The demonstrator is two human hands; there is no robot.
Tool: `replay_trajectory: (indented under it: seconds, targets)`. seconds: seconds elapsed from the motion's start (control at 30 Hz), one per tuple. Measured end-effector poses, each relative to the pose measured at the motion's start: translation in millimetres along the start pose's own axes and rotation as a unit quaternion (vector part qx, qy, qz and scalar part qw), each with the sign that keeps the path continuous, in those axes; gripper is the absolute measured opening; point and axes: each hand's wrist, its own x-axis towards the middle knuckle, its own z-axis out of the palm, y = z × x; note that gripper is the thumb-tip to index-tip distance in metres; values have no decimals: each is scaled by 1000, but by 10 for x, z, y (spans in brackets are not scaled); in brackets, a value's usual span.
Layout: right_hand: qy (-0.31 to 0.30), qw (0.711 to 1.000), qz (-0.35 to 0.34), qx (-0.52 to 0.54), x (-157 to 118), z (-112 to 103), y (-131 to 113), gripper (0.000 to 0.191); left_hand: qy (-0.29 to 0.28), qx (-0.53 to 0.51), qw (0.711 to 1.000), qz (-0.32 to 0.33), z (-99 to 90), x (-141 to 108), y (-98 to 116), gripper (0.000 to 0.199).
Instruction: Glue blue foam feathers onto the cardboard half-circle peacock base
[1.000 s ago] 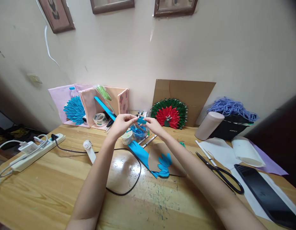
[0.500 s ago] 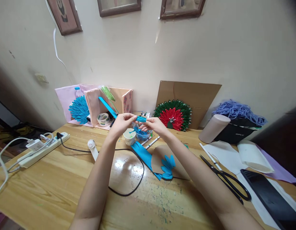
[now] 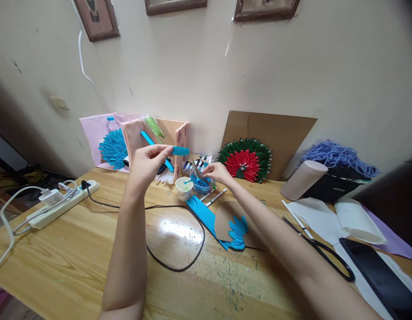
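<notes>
My left hand (image 3: 148, 161) is raised above the table, its thumb and fingers pinched on a short folded blue strip (image 3: 181, 151) that points right. My right hand (image 3: 214, 170) is closed at a clear tub of blue pieces (image 3: 202, 186); its fingertips meet a thin pointed brownish item (image 3: 196, 169), too small to make out clearly. Left of the tub is a white paper cup (image 3: 184, 189). Nearer me lies a round cardboard piece (image 3: 223, 218) with blue petals (image 3: 238, 233) on it, beside a long blue strip (image 3: 202, 213).
A power strip (image 3: 64, 204) sits at left, its black cable (image 3: 174, 268) looping across the table (image 3: 75, 266). Black scissors (image 3: 332, 255), a phone (image 3: 375, 280) and white paper lie right. A red and green flower (image 3: 242, 164) leans on cardboard (image 3: 269, 133) behind.
My hands have parted. The left moved up and left with the blue strip, while the right let go of it and moved to the tub. The view shifted slightly.
</notes>
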Motion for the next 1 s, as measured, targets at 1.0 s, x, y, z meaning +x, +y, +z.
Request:
replay_trajectory:
  seconds: [1.0]
  targets:
    - [-62,986,-71,-139,-219,-217,-92,7,-136,28,990,-12,414,-38,-25,32]
